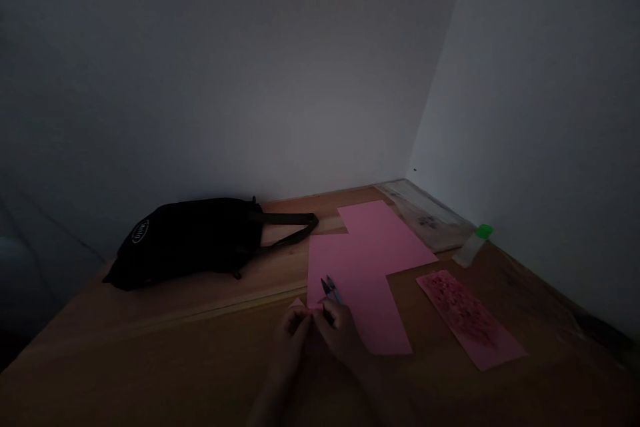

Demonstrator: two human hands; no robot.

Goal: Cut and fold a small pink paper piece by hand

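My left hand (290,337) and my right hand (340,330) meet at the near edge of a pink sheet. Their fingertips pinch a small piece of pink paper (314,306) between them. A pair of small snips (331,288), with two dark pointed blades, sticks out past my right hand over the sheet. Whether that hand grips the snips or they lie on the paper is hidden. Large pink sheets (363,260) lie partly overlapped on the table. Behind my left fingers shows a pink paper corner (297,302).
A black bag (195,243) with a strap lies at the back left of the wooden table (150,353). To the right is a pink strip (500,350) heaped with small pink scraps (463,310). A clear bottle with a green cap (483,232) and a clear plastic sleeve (430,213) lie near the wall.
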